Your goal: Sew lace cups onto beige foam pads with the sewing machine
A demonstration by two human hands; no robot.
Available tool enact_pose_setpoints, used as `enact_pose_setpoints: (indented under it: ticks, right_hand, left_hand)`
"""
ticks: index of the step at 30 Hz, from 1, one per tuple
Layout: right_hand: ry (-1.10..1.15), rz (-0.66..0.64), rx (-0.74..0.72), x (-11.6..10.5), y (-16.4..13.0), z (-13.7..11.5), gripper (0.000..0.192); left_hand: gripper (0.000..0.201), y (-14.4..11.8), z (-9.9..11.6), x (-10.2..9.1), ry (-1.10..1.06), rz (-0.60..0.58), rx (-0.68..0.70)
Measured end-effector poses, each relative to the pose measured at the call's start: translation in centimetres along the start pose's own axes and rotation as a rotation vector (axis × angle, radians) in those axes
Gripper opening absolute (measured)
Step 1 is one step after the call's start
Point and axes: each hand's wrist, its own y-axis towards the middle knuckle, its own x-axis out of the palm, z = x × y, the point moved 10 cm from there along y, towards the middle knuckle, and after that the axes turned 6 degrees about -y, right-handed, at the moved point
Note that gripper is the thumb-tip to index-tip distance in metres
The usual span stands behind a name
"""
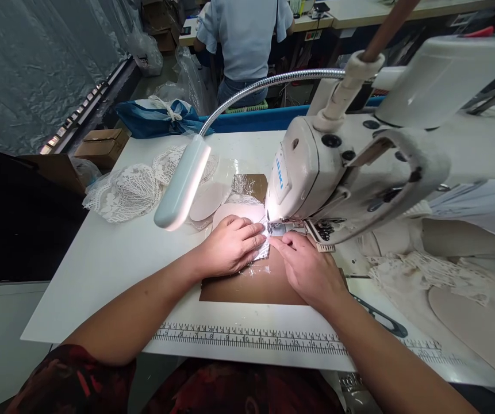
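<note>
A pale foam bra cup (241,213) with white lace lies under the needle area of a white sewing machine (298,167). Across the cup and its lace edge my left hand (232,244) rests palm down, fingers stretched out and pressing on it. From the other side my right hand (310,267) reaches in, a fingertip touching the lace edge close to the presser foot. Its fingers are extended, partly curled below the machine head. Both hands lie over a brown taped sheet (247,290) on the table. The fabric under my left palm is hidden.
A lit lamp (182,184) on a flexible neck hangs left of the machine. White lace cups (126,192) lie at left, more lace and foam pieces (458,310) at right. A ruler strip (247,339) runs along the front edge. A person (244,46) sits beyond the table.
</note>
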Motion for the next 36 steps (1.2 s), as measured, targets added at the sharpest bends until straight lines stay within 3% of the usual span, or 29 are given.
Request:
enact_pose_setpoints:
  ticks: [4,10,26,36]
  right_hand:
    - [0.111,0.063,-0.125,-0.4,-0.7,-0.6,0.043]
    - [0.166,0.055,-0.239,-0.3,-1.2,-1.5,0.042]
    - [0.148,0.070,-0.244,-0.4,-1.4,-1.4,0.038]
    - [0.161,0.014,-0.225,-0.2,-1.3,-1.3,0.042]
  left_hand:
    - [0.031,-0.6,0.2,-0.5,-0.082,0.051,0.047]
    - [0.027,-1.0,0.5,-0.6,-0.146,0.084,0.100]
    - [0.031,-0.7,0.5,0.3,-0.088,-0.028,0.053]
    - [0.032,-0.8,0.8,0.3,-0.087,-0.088,0.104]
